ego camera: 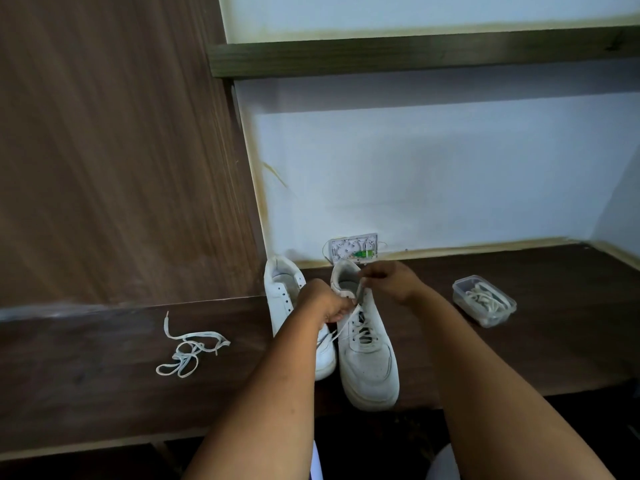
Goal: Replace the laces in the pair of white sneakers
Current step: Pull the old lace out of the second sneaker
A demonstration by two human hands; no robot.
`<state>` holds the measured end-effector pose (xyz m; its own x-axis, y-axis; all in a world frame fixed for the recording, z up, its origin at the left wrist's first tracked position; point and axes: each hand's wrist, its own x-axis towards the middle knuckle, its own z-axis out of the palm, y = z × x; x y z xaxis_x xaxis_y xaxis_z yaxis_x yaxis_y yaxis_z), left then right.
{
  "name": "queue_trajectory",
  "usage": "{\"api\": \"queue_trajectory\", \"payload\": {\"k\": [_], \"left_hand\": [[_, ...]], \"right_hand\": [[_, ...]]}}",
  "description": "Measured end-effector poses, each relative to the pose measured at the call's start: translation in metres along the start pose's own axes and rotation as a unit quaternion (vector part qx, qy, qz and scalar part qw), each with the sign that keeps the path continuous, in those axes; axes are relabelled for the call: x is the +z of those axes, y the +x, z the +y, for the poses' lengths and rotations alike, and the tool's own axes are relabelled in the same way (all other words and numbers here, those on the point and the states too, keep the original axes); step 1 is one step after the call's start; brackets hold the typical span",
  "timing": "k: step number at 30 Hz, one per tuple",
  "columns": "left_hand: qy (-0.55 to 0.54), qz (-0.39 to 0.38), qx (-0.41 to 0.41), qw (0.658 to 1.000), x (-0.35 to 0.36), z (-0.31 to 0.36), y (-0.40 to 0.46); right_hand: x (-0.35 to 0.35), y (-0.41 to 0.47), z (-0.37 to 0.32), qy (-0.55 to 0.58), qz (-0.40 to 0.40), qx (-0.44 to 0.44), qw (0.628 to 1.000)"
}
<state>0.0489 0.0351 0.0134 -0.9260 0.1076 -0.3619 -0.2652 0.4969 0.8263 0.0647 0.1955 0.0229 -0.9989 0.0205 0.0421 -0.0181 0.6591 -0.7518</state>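
Two white sneakers stand side by side on a dark wooden desk (104, 393), toes toward me. The left sneaker (282, 292) has bare eyelets. The right sneaker (369, 362) carries a white lace (341, 329) across its lower eyelets. My left hand (323, 303) pinches one lace end beside the shoe's upper eyelets. My right hand (388, 280) pinches the other lace end at the shoe's collar. A loose white lace (188, 351) lies tangled on the desk to the left.
A clear plastic tub (485, 301) holding more white laces sits on the desk at right. A small white wall box (353, 249) with wires is behind the shoes. A wooden panel (121, 150) rises at left; a shelf (415, 53) runs overhead.
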Motion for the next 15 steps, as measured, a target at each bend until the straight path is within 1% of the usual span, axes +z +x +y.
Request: {"api": "queue_trajectory", "payload": {"k": [2, 4, 5, 7, 10, 13, 15], "left_hand": [[0.003, -0.004, -0.004, 1.0, 0.001, 0.002, -0.002], [0.001, 0.037, 0.005, 0.999, 0.002, 0.004, -0.003], [0.012, 0.064, 0.015, 0.998, 0.002, 0.006, -0.005], [0.034, 0.088, 0.028, 0.995, 0.002, 0.008, -0.014], [0.049, 0.078, 0.025, 0.995, 0.007, 0.01, -0.015], [0.139, 0.095, 0.026, 0.985, 0.011, 0.014, -0.017], [0.162, 0.101, 0.031, 0.981, 0.012, 0.014, -0.016]], "right_hand": [[0.011, -0.002, -0.008, -0.095, -0.018, -0.014, 0.995], [0.019, -0.003, -0.016, -0.158, -0.014, -0.009, 0.987], [0.021, -0.003, -0.018, -0.165, -0.01, -0.002, 0.986], [0.023, -0.001, -0.019, -0.155, -0.003, 0.011, 0.988], [0.023, 0.0, -0.019, -0.108, 0.008, 0.031, 0.994], [0.026, 0.0, -0.019, -0.099, 0.012, 0.045, 0.994], [0.027, 0.001, -0.019, -0.105, 0.01, 0.041, 0.994]]}}
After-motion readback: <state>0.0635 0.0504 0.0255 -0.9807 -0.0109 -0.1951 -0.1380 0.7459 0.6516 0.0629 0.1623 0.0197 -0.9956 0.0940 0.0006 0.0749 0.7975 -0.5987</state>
